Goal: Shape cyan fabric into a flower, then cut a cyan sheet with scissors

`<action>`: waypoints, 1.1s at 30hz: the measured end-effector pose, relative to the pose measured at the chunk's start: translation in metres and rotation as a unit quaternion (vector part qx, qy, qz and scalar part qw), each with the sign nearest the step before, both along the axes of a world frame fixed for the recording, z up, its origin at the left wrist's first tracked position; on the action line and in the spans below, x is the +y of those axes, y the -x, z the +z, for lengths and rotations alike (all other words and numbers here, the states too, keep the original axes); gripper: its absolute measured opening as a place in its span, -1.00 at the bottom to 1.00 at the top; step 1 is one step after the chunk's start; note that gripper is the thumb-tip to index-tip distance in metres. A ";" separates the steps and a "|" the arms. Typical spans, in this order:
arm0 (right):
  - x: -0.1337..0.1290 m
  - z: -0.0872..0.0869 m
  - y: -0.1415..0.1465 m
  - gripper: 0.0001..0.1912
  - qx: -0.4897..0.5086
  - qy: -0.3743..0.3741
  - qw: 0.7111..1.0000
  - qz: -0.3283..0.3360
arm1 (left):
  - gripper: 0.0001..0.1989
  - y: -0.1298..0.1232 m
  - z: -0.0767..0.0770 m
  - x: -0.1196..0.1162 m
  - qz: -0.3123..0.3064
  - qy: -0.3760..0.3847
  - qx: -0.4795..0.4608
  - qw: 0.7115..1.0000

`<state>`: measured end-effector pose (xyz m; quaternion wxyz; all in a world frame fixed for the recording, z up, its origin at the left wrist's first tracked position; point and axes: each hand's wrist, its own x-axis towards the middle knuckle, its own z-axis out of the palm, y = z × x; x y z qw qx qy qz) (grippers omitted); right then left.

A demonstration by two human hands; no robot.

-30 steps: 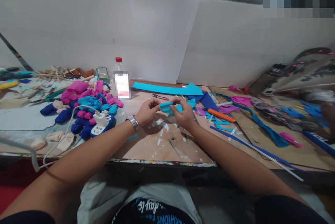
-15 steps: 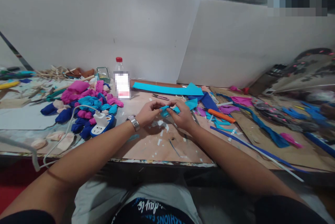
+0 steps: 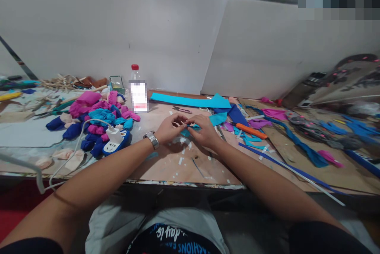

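Observation:
A small piece of light-blue fabric point(image 3: 185, 132) is pinched between my two hands, low over the middle of the table. My left hand point(image 3: 170, 128), with a metal watch on the wrist, closes on it from the left. From the right my right hand point(image 3: 204, 130) grips it, fingertips nearly touching those of the left. Fingers cover most of the piece. Behind the hands lie a small pair of thread snips point(image 3: 182, 110) and a long light-blue strip point(image 3: 184, 101). White scraps point(image 3: 181, 161) are scattered on the tabletop below.
Bunched pink and blue fabric pieces point(image 3: 89, 105) crowd the left, beside a white-and-blue power strip point(image 3: 114, 143) with a cable. A red-capped bottle point(image 3: 135, 72) stands behind. Right are an orange utility knife point(image 3: 251, 131), fabric strips and cardboard point(image 3: 292, 143). White panels point(image 3: 118, 28) rise behind.
My fingers have drawn closer together around the light-blue fabric, and less of it shows. My right hand has shifted slightly left and downward.

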<state>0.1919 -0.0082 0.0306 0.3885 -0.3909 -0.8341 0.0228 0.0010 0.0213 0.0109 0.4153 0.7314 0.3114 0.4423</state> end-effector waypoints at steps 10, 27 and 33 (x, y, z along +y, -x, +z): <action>0.000 0.001 -0.001 -0.90 0.012 -0.008 1.000 -0.002 | -0.76 0.000 0.001 0.000 -0.005 -0.013 -0.006 1.000; -0.001 0.001 0.000 -0.88 0.011 -0.005 1.000 -0.005 | -0.74 0.000 -0.001 0.002 -0.007 -0.008 -0.010 1.000; -0.002 -0.001 0.001 -0.84 0.039 -0.004 0.999 -0.022 | -0.70 0.001 -0.002 0.005 -0.019 -0.002 -0.043 0.999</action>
